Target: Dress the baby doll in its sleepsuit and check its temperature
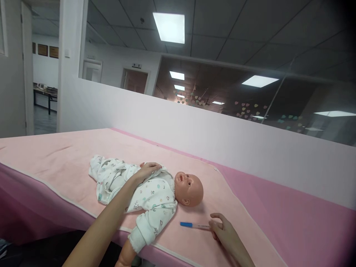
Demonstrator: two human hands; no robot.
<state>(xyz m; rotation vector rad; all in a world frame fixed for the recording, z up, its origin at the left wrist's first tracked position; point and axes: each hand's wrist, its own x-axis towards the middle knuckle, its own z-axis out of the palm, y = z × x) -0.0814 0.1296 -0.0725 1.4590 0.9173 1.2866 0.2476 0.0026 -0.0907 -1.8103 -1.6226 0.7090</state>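
Note:
A baby doll [189, 189] lies on its back on a pink blanket [69, 159], its head to the right and face up. It wears a white printed outfit [157, 193]; one doll arm [128, 254] sticks out past the table's near edge. My left hand [148, 170] rests flat on the doll's chest, fingers stretched over the cloth. Right of the doll's head, my right hand [219, 228] has its fingers closed on the end of a slim clear tube with a blue cap [191, 225]. The tube is low over or touching the blanket; its right end is hidden by my fingers.
Pink sheeting [306, 215] covers the table beside the blanket. A white low wall [194, 126] with glass above runs along the table's far side. At the left a doorway [46, 74] opens onto another room with a dark table [48, 92].

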